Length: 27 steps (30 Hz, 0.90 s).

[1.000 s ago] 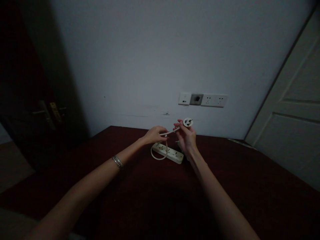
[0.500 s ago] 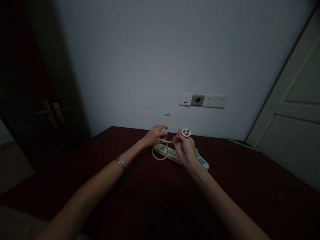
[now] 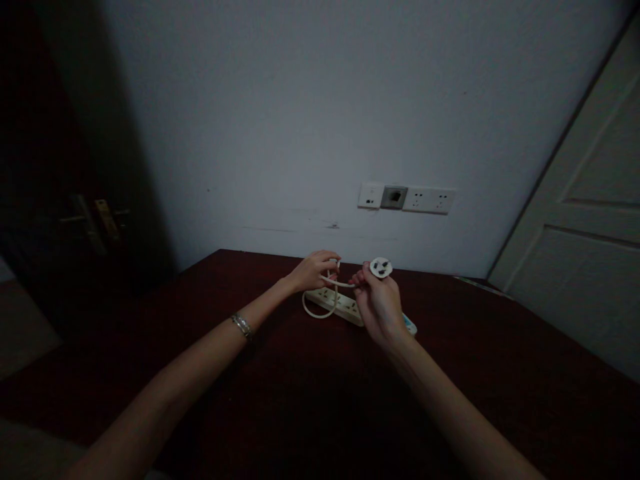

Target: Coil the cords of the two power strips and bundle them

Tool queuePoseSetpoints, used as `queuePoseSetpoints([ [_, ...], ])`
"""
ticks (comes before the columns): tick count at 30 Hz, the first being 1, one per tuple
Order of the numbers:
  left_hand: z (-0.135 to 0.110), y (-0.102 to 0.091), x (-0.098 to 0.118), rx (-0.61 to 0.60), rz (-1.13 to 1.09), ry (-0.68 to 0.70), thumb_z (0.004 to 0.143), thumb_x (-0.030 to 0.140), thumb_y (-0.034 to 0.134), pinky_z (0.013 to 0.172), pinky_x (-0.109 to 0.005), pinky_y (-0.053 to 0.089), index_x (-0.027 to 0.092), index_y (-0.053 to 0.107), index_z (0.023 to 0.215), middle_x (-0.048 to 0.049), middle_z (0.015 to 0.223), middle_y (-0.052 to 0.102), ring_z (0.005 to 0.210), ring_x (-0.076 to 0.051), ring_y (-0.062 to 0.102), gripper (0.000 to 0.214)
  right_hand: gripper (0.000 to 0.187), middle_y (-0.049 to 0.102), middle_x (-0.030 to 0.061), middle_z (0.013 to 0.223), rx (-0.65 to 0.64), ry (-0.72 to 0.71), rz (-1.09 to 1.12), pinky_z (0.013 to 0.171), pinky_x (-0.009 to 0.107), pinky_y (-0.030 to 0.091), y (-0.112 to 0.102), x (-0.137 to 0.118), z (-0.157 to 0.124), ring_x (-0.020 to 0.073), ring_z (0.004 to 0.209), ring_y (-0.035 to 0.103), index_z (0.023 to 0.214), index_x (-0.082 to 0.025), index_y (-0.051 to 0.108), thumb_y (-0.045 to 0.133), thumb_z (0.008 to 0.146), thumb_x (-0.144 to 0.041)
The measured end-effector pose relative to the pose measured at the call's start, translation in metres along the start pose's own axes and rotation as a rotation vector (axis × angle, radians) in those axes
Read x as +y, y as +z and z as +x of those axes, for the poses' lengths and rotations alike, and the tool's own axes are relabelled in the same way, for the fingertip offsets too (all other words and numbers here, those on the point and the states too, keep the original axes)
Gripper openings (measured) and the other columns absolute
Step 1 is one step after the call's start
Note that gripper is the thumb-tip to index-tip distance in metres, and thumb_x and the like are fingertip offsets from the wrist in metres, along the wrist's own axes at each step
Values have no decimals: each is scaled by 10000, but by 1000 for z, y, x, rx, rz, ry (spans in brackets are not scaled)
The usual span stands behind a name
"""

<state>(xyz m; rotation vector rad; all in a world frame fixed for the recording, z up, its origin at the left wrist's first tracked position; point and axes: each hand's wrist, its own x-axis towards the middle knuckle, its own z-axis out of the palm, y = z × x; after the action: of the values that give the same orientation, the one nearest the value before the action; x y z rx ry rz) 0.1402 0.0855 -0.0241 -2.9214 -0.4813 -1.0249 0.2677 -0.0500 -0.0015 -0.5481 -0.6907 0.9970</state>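
A cream power strip (image 3: 336, 304) lies on the dark red table (image 3: 300, 387) near the wall. My right hand (image 3: 379, 305) holds its round white plug (image 3: 381, 268), prongs facing me, just above the strip. My left hand (image 3: 315, 271), with a bracelet on its wrist, pinches the white cord (image 3: 320, 312) a short way from the plug. The cord loops down to the strip's left end. A white and blue object (image 3: 409, 325) peeks out on the table behind my right hand.
A row of wall sockets (image 3: 406, 199) sits on the grey wall above the table. A dark door with a brass handle (image 3: 95, 217) stands at the left. A pale panelled door (image 3: 590, 227) is at the right.
My right hand has come down from its raised position and shifted slightly right, turning the plug's prongs toward me. My left hand has stayed on the cord, folding it nearer the plug.
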Motion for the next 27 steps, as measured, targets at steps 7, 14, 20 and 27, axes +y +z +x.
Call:
queuePoseSetpoints([
  [7,-5,-29,41,-150,-243,-20,643,211,672,986,-436,315,188,594,1003,-100,1167,554,1160,-248,442,369,125,439,-62,553,62,46,180,601,187,465,-10,-25,44,44,517,438,678,-166,478,564,747,-108],
  [14,-8,-56,59,-233,-330,-153,674,253,636,762,-302,410,178,516,1053,-38,944,551,830,-159,511,405,105,425,-61,565,37,148,265,496,127,438,-6,-37,51,17,460,397,729,-148,496,490,819,-93],
  [20,-16,-53,73,-207,-571,-244,648,346,683,722,-286,414,170,455,1042,-25,917,517,790,-137,493,488,119,375,-85,529,38,176,274,426,92,389,-8,-34,57,-1,404,324,717,-149,472,488,816,-85],
  [27,-13,-38,83,-157,-900,-322,679,316,656,651,-264,424,175,424,1096,-34,914,526,751,-126,510,498,213,315,-114,493,53,171,314,337,69,274,-8,-24,72,-21,345,243,660,-164,379,507,794,-61],
])
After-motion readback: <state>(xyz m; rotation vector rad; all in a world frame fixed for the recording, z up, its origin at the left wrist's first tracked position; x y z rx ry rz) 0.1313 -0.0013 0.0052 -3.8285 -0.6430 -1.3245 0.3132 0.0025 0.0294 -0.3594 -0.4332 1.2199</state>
